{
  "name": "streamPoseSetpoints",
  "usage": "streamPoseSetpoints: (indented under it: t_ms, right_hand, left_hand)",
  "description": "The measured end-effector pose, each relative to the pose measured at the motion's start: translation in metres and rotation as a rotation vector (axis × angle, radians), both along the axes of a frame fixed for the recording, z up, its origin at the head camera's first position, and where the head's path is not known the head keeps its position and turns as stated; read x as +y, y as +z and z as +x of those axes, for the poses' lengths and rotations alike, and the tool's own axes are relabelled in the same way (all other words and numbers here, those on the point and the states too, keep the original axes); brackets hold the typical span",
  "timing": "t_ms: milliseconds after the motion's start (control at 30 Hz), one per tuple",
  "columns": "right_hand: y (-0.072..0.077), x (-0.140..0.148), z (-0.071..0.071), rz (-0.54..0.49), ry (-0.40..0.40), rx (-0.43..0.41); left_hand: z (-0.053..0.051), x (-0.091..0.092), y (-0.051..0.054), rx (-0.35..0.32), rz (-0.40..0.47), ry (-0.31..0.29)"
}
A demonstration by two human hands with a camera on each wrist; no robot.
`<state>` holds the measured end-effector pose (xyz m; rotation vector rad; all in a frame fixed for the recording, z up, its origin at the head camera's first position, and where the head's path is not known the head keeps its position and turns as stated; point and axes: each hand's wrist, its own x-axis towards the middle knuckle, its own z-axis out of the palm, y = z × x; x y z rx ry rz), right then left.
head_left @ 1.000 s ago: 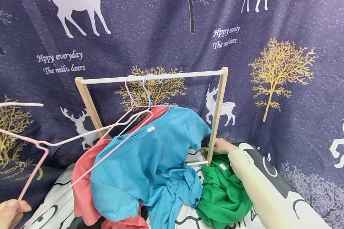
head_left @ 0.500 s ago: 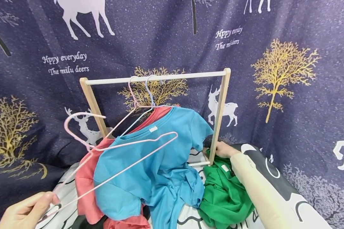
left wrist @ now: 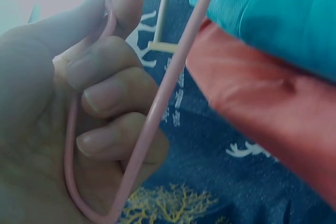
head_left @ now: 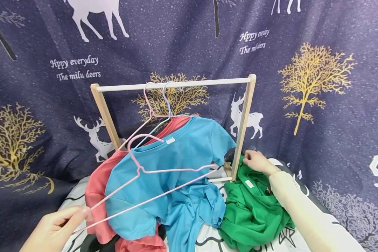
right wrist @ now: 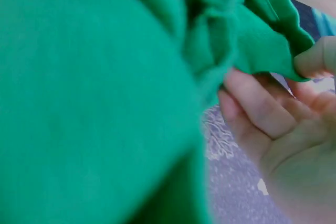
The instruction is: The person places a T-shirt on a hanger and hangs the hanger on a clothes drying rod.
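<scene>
My left hand (head_left: 58, 224) pinches one end of a bare pink clothes hanger (head_left: 138, 170), which tilts in front of the blue shirt with its hook up. In the left wrist view the fingers of that hand (left wrist: 63, 93) curl around the hanger's (left wrist: 157, 106) bent end. Beside the rack's right post, my right hand (head_left: 259, 162) grips a green shirt (head_left: 255, 213) by its upper edge. Most of the green shirt lies bunched on the bedding. The right wrist view shows thumb and fingers of the hand (right wrist: 283, 124) at the green cloth's (right wrist: 94, 103) edge.
A small rack with a white bar (head_left: 201, 83) and wooden posts (head_left: 244, 126) stands in the middle. From it hang a blue shirt (head_left: 182, 150) and, behind, a red shirt (head_left: 96, 182). Patterned white bedding (head_left: 208, 232) lies beneath. A dark printed curtain (head_left: 189, 52) forms the backdrop.
My left hand has brought the pink hanger rightward, across the front of the blue shirt. My right hand has moved slightly right and lifted the edge of the green shirt beside the post.
</scene>
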<state>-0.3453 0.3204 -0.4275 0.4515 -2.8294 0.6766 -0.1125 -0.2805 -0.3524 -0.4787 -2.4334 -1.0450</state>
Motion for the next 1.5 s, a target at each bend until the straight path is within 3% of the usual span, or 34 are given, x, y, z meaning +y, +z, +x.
streamPoseSetpoints:
  t_ms: [200,300,400,500,667,733,833,1033,1267,1400,1500]
  right_hand:
    - [0.018,0.006,0.012,-0.126,-0.095,0.034]
    - [0.027,0.006,0.017,-0.183,-0.130,0.059]
    - [0.035,0.005,0.023,-0.197,-0.167,0.137]
    - [0.044,0.005,0.031,-0.212,-0.222,0.193]
    - [0.059,0.009,0.056,-0.245,-0.286,0.205]
    - [0.064,0.011,0.069,-0.230,-0.293,0.204]
    - [0.071,0.011,0.083,-0.207,-0.300,0.211]
    - [0.083,0.012,0.100,-0.142,-0.290,0.270]
    - [0.078,0.014,0.114,-0.040,-0.239,0.321]
    - [0.079,0.012,0.114,-0.006,-0.194,0.435]
    - [0.090,0.009,0.115,0.047,-0.172,0.504]
  left_hand:
    - [-0.002,0.012,0.003,-0.063,-0.016,-0.110]
    - [-0.003,0.021,0.005,-0.152,-0.033,-0.093]
    - [-0.004,0.033,0.009,-0.265,-0.037,-0.047]
    - [-0.006,0.044,0.013,-0.308,-0.024,-0.079]
    - [-0.018,0.057,0.012,-0.213,-0.009,-0.270]
    - [-0.021,0.063,0.012,-0.193,-0.007,-0.303]
    - [-0.023,0.070,0.012,-0.190,0.001,-0.306]
    - [-0.027,0.081,0.009,-0.121,0.006,-0.363]
    - [-0.036,0.099,0.001,-0.228,0.059,-0.404]
    - [-0.042,0.106,-0.005,-0.282,0.070,-0.377]
    - [-0.045,0.108,-0.009,-0.318,0.075,-0.345]
